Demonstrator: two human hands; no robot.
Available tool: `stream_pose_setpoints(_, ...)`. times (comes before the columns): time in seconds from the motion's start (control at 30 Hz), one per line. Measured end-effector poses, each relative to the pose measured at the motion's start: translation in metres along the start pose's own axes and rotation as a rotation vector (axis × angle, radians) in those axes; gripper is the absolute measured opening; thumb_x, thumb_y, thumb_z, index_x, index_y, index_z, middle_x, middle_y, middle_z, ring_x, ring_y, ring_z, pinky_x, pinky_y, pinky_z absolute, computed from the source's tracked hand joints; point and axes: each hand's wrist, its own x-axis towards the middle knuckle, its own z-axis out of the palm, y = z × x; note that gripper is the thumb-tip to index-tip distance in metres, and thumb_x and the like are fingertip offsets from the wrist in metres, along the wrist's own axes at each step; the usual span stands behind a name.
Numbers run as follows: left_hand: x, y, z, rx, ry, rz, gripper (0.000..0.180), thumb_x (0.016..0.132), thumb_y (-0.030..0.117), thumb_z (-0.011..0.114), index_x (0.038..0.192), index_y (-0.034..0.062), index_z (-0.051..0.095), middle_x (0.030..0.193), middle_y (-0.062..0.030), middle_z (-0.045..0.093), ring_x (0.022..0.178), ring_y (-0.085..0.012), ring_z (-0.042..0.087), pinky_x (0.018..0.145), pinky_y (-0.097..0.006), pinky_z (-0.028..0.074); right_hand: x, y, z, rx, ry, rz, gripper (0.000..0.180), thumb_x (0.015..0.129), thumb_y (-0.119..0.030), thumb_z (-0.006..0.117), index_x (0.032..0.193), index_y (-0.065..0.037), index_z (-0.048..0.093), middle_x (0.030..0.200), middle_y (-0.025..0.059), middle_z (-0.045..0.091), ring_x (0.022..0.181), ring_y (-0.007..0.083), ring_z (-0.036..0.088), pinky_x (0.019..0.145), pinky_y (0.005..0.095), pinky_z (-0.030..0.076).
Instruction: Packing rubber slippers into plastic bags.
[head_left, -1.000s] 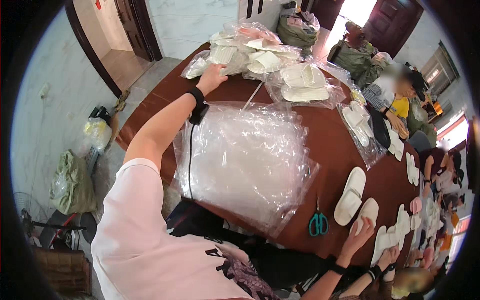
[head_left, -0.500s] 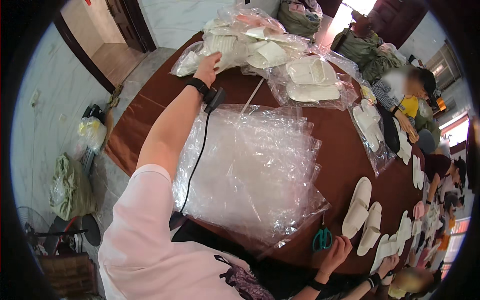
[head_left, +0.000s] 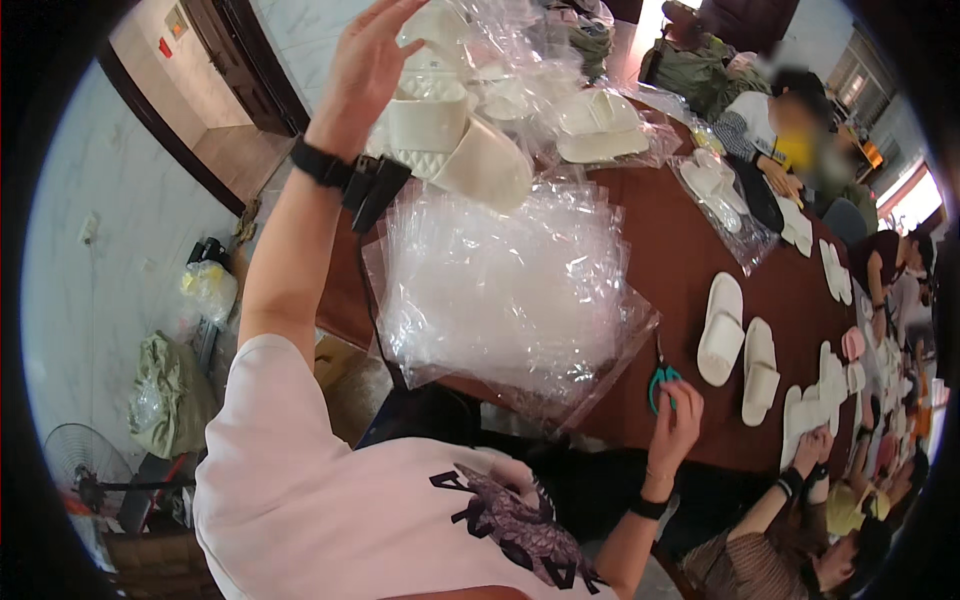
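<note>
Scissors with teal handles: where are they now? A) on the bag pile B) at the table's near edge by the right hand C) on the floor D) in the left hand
B: the scissors lie on the table just above the right hand.

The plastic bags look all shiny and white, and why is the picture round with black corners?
Head view: light glares off the stack of clear plastic bags. The fisheye lens bends the brown table and leaves black corners. The raised left hand looks slightly smeared.
</note>
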Motion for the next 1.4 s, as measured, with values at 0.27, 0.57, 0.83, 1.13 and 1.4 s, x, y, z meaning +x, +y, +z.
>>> stream_pose_setpoints(0.27,-0.11,0.065,0.045,-0.06,-0.044,-0.066,0.038,0.096,0.021,0.049,0.129,0.0017,0.053,0.135,-0.0079,0.053,0.124,-0.0199,0.049,0.102,-0.038,0.043,0.018,-0.096,0.047,0.511,-0.321,0.0,0.061,0.082,-0.012,0.069,0.138,-0.008,0.045,0.134,0.0149,0.051,0.109,0.03,0.058,0.091,0.0379,0.046)
stream_pose_setpoints(0.57,-0.131,0.005,0.122,0.322,-0.515,0.042,0.043,0.097,0.017,0.049,0.138,0.0021,0.046,0.139,-0.0089,0.05,0.127,-0.0182,0.047,0.106,-0.032,0.036,-0.057,-0.097,0.159,0.166,-0.465,-0.35,0.033,0.086,-0.027,0.061,0.114,-0.009,0.061,0.11,0.0144,0.065,0.096,0.0332,0.062,0.085,0.0433,0.05)
stream_pose_setpoints(0.83,-0.24,-0.128,0.034,0.933,-0.461,-0.039,0.05,0.09,0.013,0.06,0.139,0.0122,0.046,0.143,-0.01,0.045,0.13,-0.0306,0.044,0.107,-0.039,0.035,-0.073,-0.052,0.104,0.308,-0.989,-0.408,0.025,0.089,-0.026,0.058,0.103,-0.006,0.065,0.083,0.0126,0.068,0.073,0.0295,0.066,0.067,0.038,0.053)
stream_pose_setpoints(1.13,-0.352,-0.177,-0.042,1.423,-0.455,-0.19,0.059,0.091,0.031,0.058,0.144,0.0136,0.038,0.152,-0.0144,0.029,0.142,-0.0356,0.021,0.113,-0.056,0.018,0.017,0.002,0.07,0.183,-0.155,0.048,0.022,0.089,-0.012,0.058,0.107,0.0,0.059,0.105,0.0182,0.061,0.097,0.0347,0.058,0.085,0.0407,0.046)
stream_pose_setpoints(1.4,-0.338,-0.118,-0.002,1.159,-0.174,-0.379,0.034,0.09,0.021,0.063,0.12,0.0063,0.057,0.12,-0.013,0.056,0.112,-0.0276,0.054,0.091,-0.042,0.045,0.093,0.021,0.089,-0.013,-0.234,0.233,0.035,0.087,-0.027,0.064,0.11,0.0,0.057,0.104,0.0185,0.066,0.093,0.0341,0.062,0.085,0.0414,0.047)
